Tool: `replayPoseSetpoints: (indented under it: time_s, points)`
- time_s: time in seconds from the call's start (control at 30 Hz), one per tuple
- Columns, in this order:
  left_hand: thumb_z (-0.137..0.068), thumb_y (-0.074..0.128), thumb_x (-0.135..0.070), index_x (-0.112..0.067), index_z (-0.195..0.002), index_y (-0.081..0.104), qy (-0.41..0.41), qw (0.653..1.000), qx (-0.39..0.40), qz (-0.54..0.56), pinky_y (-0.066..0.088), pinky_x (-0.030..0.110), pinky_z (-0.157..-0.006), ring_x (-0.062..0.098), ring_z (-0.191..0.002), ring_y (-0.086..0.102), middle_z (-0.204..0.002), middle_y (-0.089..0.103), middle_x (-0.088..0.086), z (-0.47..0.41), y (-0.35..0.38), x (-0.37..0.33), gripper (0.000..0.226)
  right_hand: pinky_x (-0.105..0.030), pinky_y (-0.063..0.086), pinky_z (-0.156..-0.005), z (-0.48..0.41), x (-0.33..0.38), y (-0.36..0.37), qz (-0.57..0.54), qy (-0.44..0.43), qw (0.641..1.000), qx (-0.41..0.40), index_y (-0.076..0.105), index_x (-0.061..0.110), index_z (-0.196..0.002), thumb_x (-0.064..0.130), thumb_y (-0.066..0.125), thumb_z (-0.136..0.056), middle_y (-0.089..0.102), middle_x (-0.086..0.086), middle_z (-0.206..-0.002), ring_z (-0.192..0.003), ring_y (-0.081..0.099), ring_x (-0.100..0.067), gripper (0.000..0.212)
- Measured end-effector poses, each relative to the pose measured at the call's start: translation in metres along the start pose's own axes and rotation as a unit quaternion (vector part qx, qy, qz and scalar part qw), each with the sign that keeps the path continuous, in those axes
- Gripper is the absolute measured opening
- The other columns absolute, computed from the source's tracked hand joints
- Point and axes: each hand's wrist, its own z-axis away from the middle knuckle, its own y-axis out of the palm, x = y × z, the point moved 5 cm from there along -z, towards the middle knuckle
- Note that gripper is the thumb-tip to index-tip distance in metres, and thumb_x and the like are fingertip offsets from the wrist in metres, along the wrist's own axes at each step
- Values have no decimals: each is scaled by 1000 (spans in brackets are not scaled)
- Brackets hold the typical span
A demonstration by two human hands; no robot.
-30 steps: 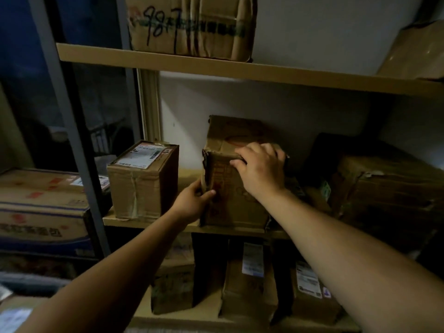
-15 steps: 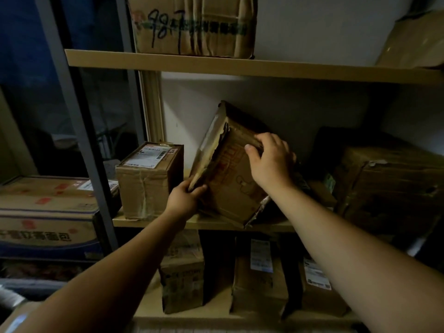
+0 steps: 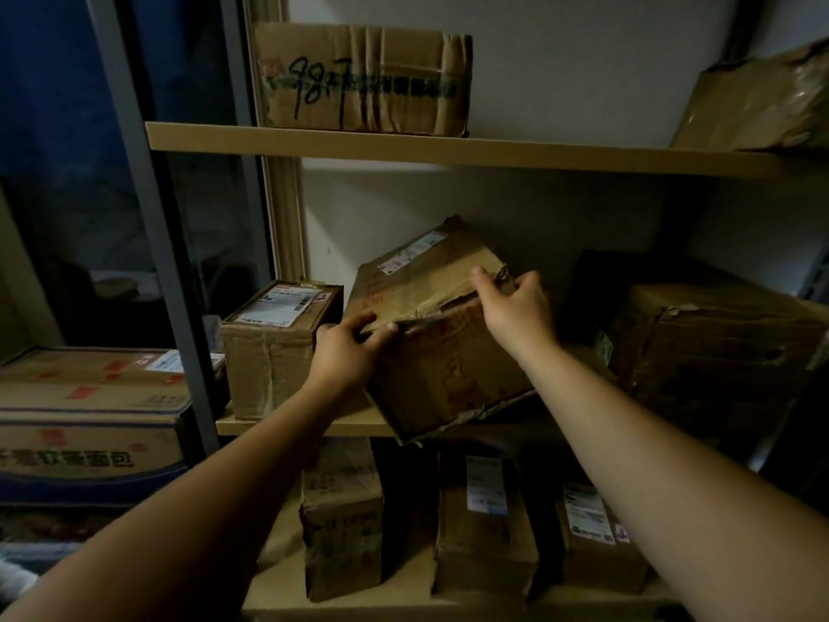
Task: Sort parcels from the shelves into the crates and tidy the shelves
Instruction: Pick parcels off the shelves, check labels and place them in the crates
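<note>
A worn brown cardboard parcel (image 3: pixel 439 365) with a torn top flap and a white label is tilted at the front of the middle shelf (image 3: pixel 291 426), its lower corner past the shelf edge. My left hand (image 3: pixel 347 352) grips its near left top edge, thumb on top. My right hand (image 3: pixel 516 307) grips the torn flap at its upper right corner.
A small labelled box (image 3: pixel 273 347) stands left of the held parcel, and a large dark box (image 3: pixel 713 356) sits to the right. The top shelf holds a marked box (image 3: pixel 363 78). Three upright parcels (image 3: pixel 484 527) stand on the bottom shelf. A printed carton (image 3: pixel 89 415) lies beyond the grey post.
The parcel has tipped from upright and turned so its labelled top faces me, coming forward over the shelf edge. Both hands shifted their grip along its top edge.
</note>
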Motion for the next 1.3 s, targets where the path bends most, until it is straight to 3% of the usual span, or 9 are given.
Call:
replayPoseSetpoints:
  time_s: [0.13, 0.23, 0.37, 0.5, 0.63, 0.83, 1.0, 1.13, 1.3]
  points:
    - [-93, 39, -54, -28, -120, 59, -46, 995, -25, 80, 52, 37, -87, 22, -105, 59, -134, 46, 6, 0, -7, -6, 42, -36, 41, -84, 0, -10, 0, -19, 28, 999, 23, 33, 12, -143, 46, 51, -92, 43, -10, -139, -116, 49, -29, 63]
    - [-94, 51, -33, -23, -139, 40, -66, 990, -40, 118, 56, 32, -74, 20, -99, 63, -129, 53, 6, 0, -13, -6, 47, -35, 39, -81, 1, -13, 2, -23, 28, 999, 33, 42, 15, -136, 42, 49, -93, 48, -8, -132, -102, 49, -24, 52]
    - [-91, 58, -28, -15, -124, 51, -135, 984, -1, 116, 57, 37, -77, 23, -86, 69, -103, 66, 8, 0, -19, -14, 36, -39, 42, -90, 1, -10, 5, -27, 34, 998, 42, 42, 14, -137, 52, 45, -93, 49, -9, -131, -113, 51, -28, 58]
    - [-91, 58, -21, -14, -115, 54, -129, 984, 3, 125, 57, 33, -73, 21, -85, 69, -102, 66, 7, -1, -28, -15, 26, -34, 38, -78, 4, -18, 9, -43, 50, 996, 65, 45, 13, -126, 42, 45, -96, 52, -8, -117, -88, 48, -18, 42]
    - [-90, 59, -18, -19, -131, 45, -105, 987, 3, 122, 56, 39, -85, 21, -94, 66, -103, 61, 0, -2, -27, -13, 43, -36, 34, -81, 12, -48, 21, -57, 125, 986, 97, 39, 11, -133, 37, 42, -97, 46, -7, -113, -96, 44, -23, 45]
    - [-95, 50, -28, -19, -128, 48, -107, 990, 22, 90, 53, 44, -89, 22, -97, 64, -109, 63, 4, 10, -26, -9, 34, -37, 37, -81, 19, -52, 22, -73, 132, 981, 119, 44, 16, -126, 34, 39, -97, 53, -9, -118, -102, 51, -26, 35]
    - [-85, 64, -14, -56, -125, 31, -98, 975, 122, 156, 56, 38, -70, 23, -96, 63, -109, 57, -6, 41, -32, 14, 66, -47, 44, -100, 53, -76, 11, -84, 108, 983, 124, 38, 23, -141, 26, 48, -94, 54, -1, -129, -116, 53, -25, 48]
    - [-77, 65, 0, -50, -140, 29, -34, 975, 166, 144, 56, 30, -76, 18, -103, 64, -121, 60, -2, 57, -33, 32, 88, -36, 46, -96, 80, -83, 7, -108, 79, 979, 156, 48, 23, -131, 9, 49, -92, 61, 7, -110, -105, 56, -15, 42]
    - [-76, 66, -2, -52, -141, 24, -22, 970, 192, 147, 56, 31, -75, 18, -103, 65, -123, 59, 1, 70, -32, 39, 93, -35, 44, -97, 99, -90, 9, -108, 84, 979, 149, 36, 23, -137, 25, 61, -91, 56, 3, -124, -111, 54, -16, 53]
